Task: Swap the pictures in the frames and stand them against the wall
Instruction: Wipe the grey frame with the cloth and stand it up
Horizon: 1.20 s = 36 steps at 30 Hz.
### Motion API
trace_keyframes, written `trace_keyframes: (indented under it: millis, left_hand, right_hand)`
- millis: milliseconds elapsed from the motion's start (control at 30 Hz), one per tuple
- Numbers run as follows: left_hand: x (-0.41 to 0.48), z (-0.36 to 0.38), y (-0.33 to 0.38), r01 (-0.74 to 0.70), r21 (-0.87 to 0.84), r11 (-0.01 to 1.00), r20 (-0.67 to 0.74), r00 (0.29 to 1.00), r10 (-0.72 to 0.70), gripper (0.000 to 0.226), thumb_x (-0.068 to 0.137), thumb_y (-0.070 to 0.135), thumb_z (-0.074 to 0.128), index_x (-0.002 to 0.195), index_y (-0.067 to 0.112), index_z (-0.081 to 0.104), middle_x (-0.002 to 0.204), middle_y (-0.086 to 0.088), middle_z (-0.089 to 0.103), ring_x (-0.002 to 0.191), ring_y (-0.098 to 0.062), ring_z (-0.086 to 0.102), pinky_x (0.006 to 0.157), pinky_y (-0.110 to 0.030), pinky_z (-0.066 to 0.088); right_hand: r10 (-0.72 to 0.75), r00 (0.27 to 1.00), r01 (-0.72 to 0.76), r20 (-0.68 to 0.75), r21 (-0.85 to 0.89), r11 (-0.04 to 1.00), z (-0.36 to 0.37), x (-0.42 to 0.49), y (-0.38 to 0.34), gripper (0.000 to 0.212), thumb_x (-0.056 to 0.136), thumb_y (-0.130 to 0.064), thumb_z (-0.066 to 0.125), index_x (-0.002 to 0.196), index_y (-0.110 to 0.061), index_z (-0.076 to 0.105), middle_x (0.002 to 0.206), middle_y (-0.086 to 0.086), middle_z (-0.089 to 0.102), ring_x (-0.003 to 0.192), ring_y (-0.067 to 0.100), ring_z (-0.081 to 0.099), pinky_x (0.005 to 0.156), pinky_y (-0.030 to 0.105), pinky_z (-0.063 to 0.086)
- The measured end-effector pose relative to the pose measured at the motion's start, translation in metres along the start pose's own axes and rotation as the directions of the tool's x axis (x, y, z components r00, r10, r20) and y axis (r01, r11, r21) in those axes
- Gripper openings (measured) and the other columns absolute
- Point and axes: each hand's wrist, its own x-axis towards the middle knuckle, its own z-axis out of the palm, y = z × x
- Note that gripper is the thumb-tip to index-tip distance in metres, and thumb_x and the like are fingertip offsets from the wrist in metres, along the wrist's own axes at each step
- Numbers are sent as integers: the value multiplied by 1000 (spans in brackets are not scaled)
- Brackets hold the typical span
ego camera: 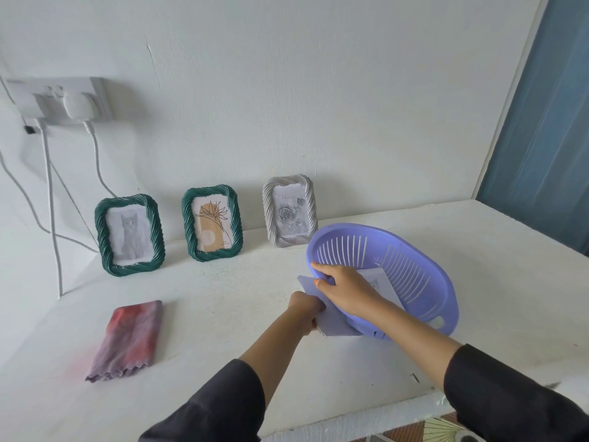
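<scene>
Purple basket (414,275) tilted on desk (223,314).
Right grip (344,290) clasps basket rim; left grip (304,309) pinches loose pictures (331,323).

Soft, diffuse light renders the pale scene bright and evenly lit, with only faint shadows beside the grey frame (289,212) on the wall (318,90) and beneath the tilted basket (414,275), while the wide lens bows lines near the edges and the wall socket (60,100) at far left looks blurred

Text inventory: we read nothing in full. One entry: a faint script line heads the rose print (290,215) in the grey frame (268,212), and we find it too blurred to decipher.
</scene>
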Motion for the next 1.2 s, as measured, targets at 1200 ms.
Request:
trace_keyframes:
  millis: [1200]
  left_hand:
    - [-70,-9,90,-673,341,656,172,731,660,46,84,18,59,129,9,54,115,-9,64,96,-20,59,86,-30,45]
  right_hand:
    - [406,897,-188,-174,681,708,-68,29,-1,29,80,8,37,89,-9,58,69,6,56,63,21,52,46,16,41]
